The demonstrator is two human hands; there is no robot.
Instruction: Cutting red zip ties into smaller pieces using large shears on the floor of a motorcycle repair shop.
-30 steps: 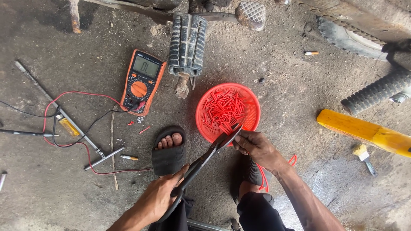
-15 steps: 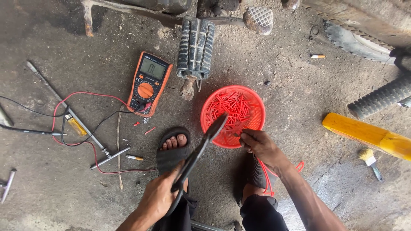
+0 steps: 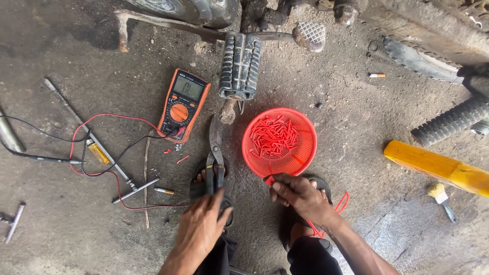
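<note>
Head view: long grey metal snips (image 3: pixel 216 147) are gripped by the handles in left hand (image 3: pixel 201 226), long axis approx. vertical in frame, blades pointing away from the body, tips up-left of right hand (image 3: pixel 298 196). Right hand is closed, pinching a thin red wire (image 3: pixel 340 202) just at the near rim of round red plastic basket (image 3: pixel 305 153) w/ red cut pieces. Orange multimeter (image 3: pixel 182 104) lies left of blades; sandalled foot is partly hidden under snips.

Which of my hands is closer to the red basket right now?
Right. The right hand touches the red basket's near rim, pinching a red piece there. The left hand is off to its left, gripping metal snips.
</note>
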